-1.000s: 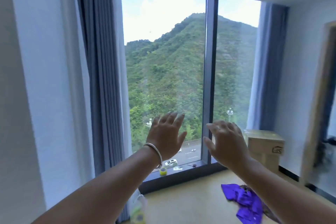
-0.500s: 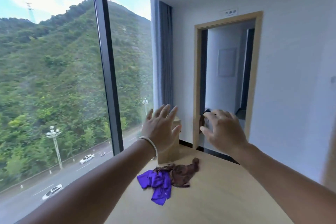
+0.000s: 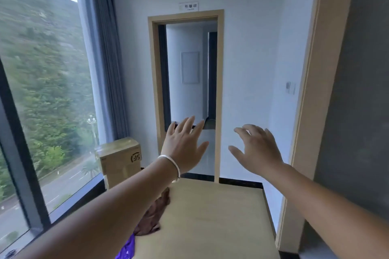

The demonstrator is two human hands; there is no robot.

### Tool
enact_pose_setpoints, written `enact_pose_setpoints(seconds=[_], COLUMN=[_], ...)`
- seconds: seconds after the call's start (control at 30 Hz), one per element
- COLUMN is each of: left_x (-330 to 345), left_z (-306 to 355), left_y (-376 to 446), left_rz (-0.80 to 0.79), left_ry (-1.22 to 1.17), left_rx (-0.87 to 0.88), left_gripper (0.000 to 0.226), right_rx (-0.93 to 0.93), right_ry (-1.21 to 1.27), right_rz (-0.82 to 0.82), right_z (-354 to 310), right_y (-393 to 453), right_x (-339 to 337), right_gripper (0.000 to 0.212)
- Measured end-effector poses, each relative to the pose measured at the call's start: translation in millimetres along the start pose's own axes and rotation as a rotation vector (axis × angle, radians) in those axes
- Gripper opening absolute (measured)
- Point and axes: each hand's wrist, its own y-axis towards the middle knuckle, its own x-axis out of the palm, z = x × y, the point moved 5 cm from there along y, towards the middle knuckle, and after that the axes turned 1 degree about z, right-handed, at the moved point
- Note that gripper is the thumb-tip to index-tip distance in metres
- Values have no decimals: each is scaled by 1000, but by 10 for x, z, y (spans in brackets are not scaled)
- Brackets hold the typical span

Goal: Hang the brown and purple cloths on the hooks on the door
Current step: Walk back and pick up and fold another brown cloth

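Hands, left hand (image 3: 182, 147) and right hand (image 3: 257, 151), stay spread and empty as view swings from window to doorway (image 3: 186, 92).

brown cloth (image 3: 156, 214), purple cloth (image 3: 126, 250), tan table (image 3: 210, 227)

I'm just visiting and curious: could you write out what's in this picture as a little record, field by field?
Setting: room with a tall window and an open doorway
Left hand: raised in the air, fingers spread, holding nothing; silver bangle on the wrist
Right hand: raised, fingers loosely bent, holding nothing
Crumpled brown cloth: lying on the light wooden table, partly hidden by the left forearm
Crumpled purple cloth: on the table beside the brown one, mostly hidden
Cardboard box: by the window
Hooks: none visible
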Motion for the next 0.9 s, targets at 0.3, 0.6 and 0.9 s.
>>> enact_pose_setpoints(seconds=[0.3,0.6,0.9], left_x=[983,1705,2540], left_z=[-383,-653,-587], left_y=[1211,2012,2927], left_rz=[36,40,33], left_ry=[-121,-149,-147], left_rx=[80,117,128], left_gripper=[64,66,65], right_rx=[112,175,165], right_ry=[-76,-107,-96], right_rz=[-20,-39,-23], right_z=[343,681,1272], right_y=[1126,1856,2649], right_x=[620,1196,1919], right_gripper=[56,59,58])
